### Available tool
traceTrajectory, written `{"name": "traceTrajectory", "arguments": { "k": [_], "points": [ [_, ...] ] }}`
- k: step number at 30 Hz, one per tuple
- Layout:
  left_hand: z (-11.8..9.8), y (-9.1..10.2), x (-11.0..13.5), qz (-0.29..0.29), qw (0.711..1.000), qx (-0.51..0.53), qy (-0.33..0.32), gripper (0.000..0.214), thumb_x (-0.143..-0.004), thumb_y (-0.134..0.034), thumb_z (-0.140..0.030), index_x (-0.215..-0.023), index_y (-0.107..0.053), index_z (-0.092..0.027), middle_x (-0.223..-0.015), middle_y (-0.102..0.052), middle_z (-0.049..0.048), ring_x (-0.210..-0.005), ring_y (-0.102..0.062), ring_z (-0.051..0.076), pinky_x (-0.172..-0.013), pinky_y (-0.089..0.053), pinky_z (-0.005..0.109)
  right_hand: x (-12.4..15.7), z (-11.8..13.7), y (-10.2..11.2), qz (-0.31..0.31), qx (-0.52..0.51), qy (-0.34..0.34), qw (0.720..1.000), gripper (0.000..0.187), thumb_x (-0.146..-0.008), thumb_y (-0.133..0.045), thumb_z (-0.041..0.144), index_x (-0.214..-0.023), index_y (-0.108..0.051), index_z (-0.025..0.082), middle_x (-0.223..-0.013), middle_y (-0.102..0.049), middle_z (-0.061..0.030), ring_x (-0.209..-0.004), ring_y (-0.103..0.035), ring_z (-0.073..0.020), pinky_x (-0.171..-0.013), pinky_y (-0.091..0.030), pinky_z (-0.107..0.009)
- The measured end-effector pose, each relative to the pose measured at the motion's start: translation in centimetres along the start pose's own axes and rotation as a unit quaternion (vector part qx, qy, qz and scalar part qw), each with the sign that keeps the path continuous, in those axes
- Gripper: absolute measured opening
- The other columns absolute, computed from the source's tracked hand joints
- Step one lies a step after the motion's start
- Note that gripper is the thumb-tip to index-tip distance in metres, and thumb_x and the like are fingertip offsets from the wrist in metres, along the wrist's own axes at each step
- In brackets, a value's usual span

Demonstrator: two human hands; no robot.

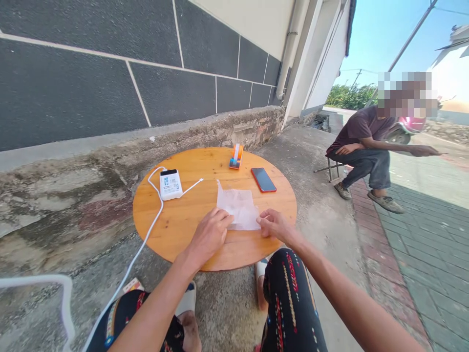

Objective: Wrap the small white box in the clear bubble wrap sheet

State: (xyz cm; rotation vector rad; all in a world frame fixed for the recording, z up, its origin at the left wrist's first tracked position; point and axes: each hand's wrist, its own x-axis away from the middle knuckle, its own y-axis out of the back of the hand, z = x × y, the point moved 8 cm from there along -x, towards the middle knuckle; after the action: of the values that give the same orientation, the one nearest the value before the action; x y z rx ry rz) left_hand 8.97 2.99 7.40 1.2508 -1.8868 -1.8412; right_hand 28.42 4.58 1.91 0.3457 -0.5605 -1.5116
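A thin, translucent white sheet (240, 201), slightly creased, lies on the round wooden table in front of me. I cannot tell whether it is paper or plastic. My left hand (214, 229) is closed, its fingers curled at the near left part of the sheet. At the near right corner, my right hand (274, 225) pinches the sheet's edge between thumb and finger. Beyond the sheet stands an orange tape dispenser (236, 156) with a roll in it. A phone with a red edge (264, 180) lies to the right, its dark screen up.
On the left of the wooden table (183, 239) sits a white power block (170, 186) with a white cable (146, 237) running off the near edge. A tiled wall (176, 93) rises behind. To the right, a person (366, 132) sits on a low stool.
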Motion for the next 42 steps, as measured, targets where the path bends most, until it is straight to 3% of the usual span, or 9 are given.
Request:
{"name": "traceTrajectory", "arguments": {
  "k": [4, 13, 20, 31, 37, 42],
  "points": [
    [-0.6, -0.2, -0.2, 0.019, 0.998, -0.052, -0.018, 0.042, -0.082, -0.040, -0.002, -0.112, -0.061, -0.024, -0.093, -0.058, 0.0070, -0.091, -0.048, 0.023, -0.077, -0.045, 0.034, 0.1, 0.0, -1.5, 0.050, -0.072, -0.038, 0.995, 0.026, -0.083, -0.058, 0.041, -0.093, -0.050, 0.018, -0.060, -0.063, 0.0003, -0.049, -0.063, -0.0138, -0.036, -0.043, -0.017],
    [-2.1, -0.6, -0.9, 0.059, 0.985, -0.159, -0.020, 0.030, -0.085, -0.041, -0.006, -0.093, -0.064, -0.023, -0.090, -0.055, 0.0090, -0.089, -0.047, 0.026, -0.071, -0.043, 0.036, -0.9, 0.9, -3.1, 0.088, -0.125, -0.049, 0.987, 0.020, -0.081, -0.060, 0.036, -0.084, -0.055, 0.017, -0.067, -0.065, -0.0006, -0.049, -0.064, -0.0110, -0.035, -0.044, -0.014],
    [-2.7, -0.4, -1.5, 0.102, 0.978, -0.179, -0.015, 0.026, -0.087, -0.041, -0.008, -0.089, -0.065, -0.020, -0.098, -0.056, 0.0097, -0.093, -0.048, 0.026, -0.073, -0.045, 0.037, -2.1, -0.3, -3.7, 0.058, -0.117, -0.047, 0.990, 0.016, -0.083, -0.057, 0.028, -0.073, -0.055, 0.017, -0.045, -0.057, 0.0038, -0.037, -0.053, -0.0075, -0.032, -0.039, -0.013],
    [-3.1, -0.9, -2.5, 0.136, 0.971, -0.198, -0.014, 0.027, -0.086, -0.044, -0.007, -0.085, -0.069, -0.018, -0.094, -0.056, 0.0117, -0.094, -0.051, 0.028, -0.071, -0.047, 0.038, -2.4, 0.2, -3.5, 0.019, -0.114, 0.003, 0.993, 0.017, -0.081, -0.059, 0.023, -0.067, -0.050, 0.018, -0.041, -0.055, 0.0070, -0.028, -0.043, -0.0042, -0.029, -0.030, -0.011],
    [-3.3, -1.2, -2.8, 0.151, 0.965, -0.212, -0.021, 0.027, -0.086, -0.044, -0.007, -0.085, -0.069, -0.017, -0.093, -0.055, 0.0122, -0.094, -0.051, 0.028, -0.071, -0.048, 0.038, -2.1, 1.2, -3.6, 0.003, -0.160, 0.023, 0.987, 0.017, -0.080, -0.057, 0.022, -0.067, -0.047, 0.019, -0.042, -0.054, 0.0071, -0.030, -0.048, -0.0065, -0.028, -0.032, -0.012],
    [-3.4, -1.2, -2.3, 0.125, 0.967, -0.218, -0.029, 0.027, -0.086, -0.043, -0.007, -0.089, -0.067, -0.020, -0.094, -0.054, 0.0104, -0.093, -0.050, 0.027, -0.072, -0.047, 0.037, -2.0, 2.6, -3.9, 0.000, -0.216, 0.042, 0.975, 0.019, -0.078, -0.058, 0.027, -0.066, -0.045, 0.020, -0.048, -0.057, 0.0063, -0.037, -0.054, -0.0082, -0.031, -0.038, -0.014]
  ]
}}
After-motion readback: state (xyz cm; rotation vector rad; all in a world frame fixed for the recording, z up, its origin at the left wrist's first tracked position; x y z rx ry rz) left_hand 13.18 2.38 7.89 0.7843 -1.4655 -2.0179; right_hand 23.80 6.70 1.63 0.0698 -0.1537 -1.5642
